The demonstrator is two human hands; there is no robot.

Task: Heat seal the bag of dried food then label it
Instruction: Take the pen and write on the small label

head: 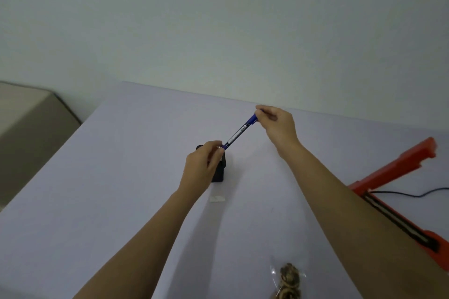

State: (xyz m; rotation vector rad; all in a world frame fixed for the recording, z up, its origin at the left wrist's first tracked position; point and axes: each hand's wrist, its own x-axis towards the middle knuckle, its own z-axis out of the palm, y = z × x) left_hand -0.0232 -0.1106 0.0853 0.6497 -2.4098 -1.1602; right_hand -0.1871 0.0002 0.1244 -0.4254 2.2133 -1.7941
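Observation:
A blue marker pen (pixel 239 132) is held up over the middle of the table between both hands. My left hand (pixel 202 167) pinches its lower end. My right hand (pixel 277 126) pinches the cap end, up and to the right. A clear bag of brown dried food (pixel 289 279) lies at the bottom edge of the view. The orange heat sealer (pixel 398 167) stands on the right with its arm raised, partly hidden by my right forearm. A small white label (pixel 217 198) lies on the table below my left hand.
A black holder (pixel 220 172) stands behind my left hand, partly hidden. The sealer's black cord (pixel 413 194) runs off to the right. The pale table (pixel 109 177) meets a white wall at the back. A beige box (pixel 26 128) is off the table's left edge.

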